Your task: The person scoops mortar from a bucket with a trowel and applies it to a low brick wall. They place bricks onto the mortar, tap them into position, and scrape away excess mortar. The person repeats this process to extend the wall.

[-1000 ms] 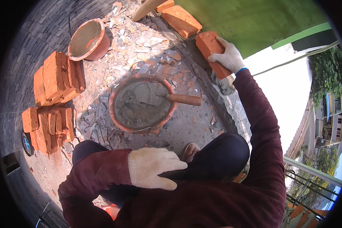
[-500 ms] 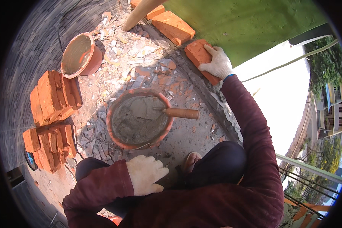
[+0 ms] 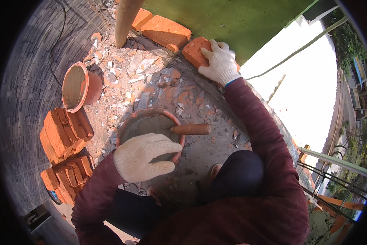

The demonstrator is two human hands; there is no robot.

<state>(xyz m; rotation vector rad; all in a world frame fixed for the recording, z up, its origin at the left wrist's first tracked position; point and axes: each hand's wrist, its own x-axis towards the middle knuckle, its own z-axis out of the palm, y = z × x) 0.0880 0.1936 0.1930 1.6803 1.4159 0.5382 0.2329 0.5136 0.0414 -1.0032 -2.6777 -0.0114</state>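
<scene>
My right hand, in a white knit glove, grips an orange brick on the ledge at the foot of the green wall. Its fingers lie over the brick's top and its thumb is on the near side. My gloved left hand hangs over the near side of a mortar bucket, thumb and fingers apart, holding nothing. Grey mortar shows at the far side of that bucket; my hand hides the rest. The wooden handle of a tool sticks out over the right rim, its head in the mortar.
Two bricks continue the row to the left, beside a wooden pole. A second bucket tilts at the left, near stacked bricks. Rubble covers the ground. A bright drop-off and steel bars lie right.
My left hand has risen forward from near my knees to over the mortar bucket, its fingers stretching out. My right hand still holds the brick, its grip shifted further over the top. The view has turned slightly.
</scene>
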